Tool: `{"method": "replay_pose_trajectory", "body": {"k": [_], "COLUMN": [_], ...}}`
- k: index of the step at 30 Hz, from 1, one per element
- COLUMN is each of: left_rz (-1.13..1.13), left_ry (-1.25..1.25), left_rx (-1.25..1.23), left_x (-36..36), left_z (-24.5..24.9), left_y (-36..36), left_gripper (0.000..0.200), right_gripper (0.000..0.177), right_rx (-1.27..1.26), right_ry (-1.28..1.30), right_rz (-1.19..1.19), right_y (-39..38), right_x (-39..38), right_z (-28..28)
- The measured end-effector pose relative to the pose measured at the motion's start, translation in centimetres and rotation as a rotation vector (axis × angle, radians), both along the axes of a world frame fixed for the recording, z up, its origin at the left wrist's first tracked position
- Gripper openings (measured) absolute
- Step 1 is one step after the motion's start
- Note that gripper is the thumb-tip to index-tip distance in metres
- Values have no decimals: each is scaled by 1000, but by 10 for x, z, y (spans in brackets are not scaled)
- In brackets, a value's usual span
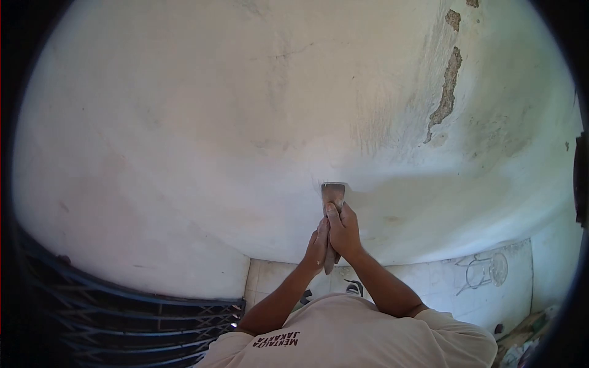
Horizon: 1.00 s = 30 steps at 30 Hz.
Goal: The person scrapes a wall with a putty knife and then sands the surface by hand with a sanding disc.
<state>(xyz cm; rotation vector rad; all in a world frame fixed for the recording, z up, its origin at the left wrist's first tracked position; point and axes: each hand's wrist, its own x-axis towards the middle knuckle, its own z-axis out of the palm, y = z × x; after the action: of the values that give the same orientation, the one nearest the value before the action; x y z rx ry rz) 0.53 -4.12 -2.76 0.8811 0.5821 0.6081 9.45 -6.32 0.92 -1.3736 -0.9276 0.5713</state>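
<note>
Both of my hands grip one scraper (333, 192), whose flat, widening blade meets the white wall (215, 110) at its upper edge. My right hand (345, 232) is closed round the upper part, with its thumb lying along the base of the blade. Lower down, my left hand (316, 248) wraps the handle from the other side, its fingers partly hidden. The handle's end sticks out below both hands. Up and to the right, a long patch of broken plaster (450, 86) shows rough brown material, with grey scuffs beside it.
A dark folding metal gate (153, 316) runs along the lower left. On the tiled floor (423, 279) at the right stands a round stool (488, 270). A pile of mixed items (527, 340) lies in the lower right corner. A dark object (580, 178) is at the right edge.
</note>
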Motion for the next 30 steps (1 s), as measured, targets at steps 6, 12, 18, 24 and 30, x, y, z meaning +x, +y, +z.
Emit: {"method": "replay_pose_trajectory", "body": {"k": [6,12,18,24,30], "left_rz": [-40,-72,-216,-255,-265], "left_ry": [51,-9,-134,191,66], "left_rx": [208,279,81,510,301], "left_x": [-11,-9,-9,-40,-30], "left_z": [6,-8,6,22,4], "left_y": [20,24,22,54,46], "left_gripper": [46,47,44,52,50], "right_gripper": [31,29,30,30,31], "right_rx": [2,-26,-56,146,32], "right_ry": [169,205,59,502,293], "right_rz": [-21,-71,-141,-28,-94], "right_y": [14,13,11,29,23], "right_x": [-7,-17,-20,-35,-31], "right_z": [-6,11,23,0,-2]}}
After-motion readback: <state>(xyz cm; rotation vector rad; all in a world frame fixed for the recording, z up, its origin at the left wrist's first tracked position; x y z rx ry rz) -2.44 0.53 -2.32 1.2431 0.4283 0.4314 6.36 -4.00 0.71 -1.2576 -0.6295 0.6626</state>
